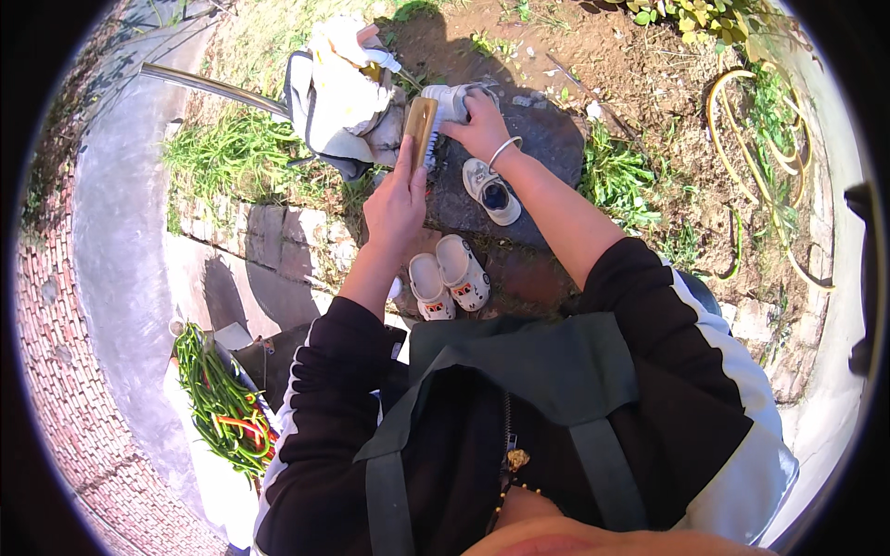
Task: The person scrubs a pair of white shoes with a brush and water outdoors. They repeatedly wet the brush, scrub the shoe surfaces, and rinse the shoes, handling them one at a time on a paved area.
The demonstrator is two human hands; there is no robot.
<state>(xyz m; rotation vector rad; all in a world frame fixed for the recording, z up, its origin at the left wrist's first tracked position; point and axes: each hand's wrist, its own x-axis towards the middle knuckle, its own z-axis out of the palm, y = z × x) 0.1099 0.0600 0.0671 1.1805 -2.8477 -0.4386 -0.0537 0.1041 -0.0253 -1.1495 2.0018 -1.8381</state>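
Note:
My left hand (396, 208) grips a wooden-handled scrub brush (421, 125), its pale bristles facing right. My right hand (480, 125) is around a white shoe (445, 99), which lies just beyond the brush. Whether the bristles touch the shoe is hard to tell. A second small white shoe (490, 191) with a dark insole rests on the dark stone slab (549, 142), below my right wrist. Nearer to me stands a pair of white clogs (448, 278) with printed patterns.
Left of the brush is a heap of whitish cloth (341, 83) in a grey-rimmed item, beside a metal pipe (215, 88). Green and red chili peppers (222, 396) lie at the lower left. A yellow hose (751, 167) coils on the soil at right. Brick edging (278, 236) borders grass.

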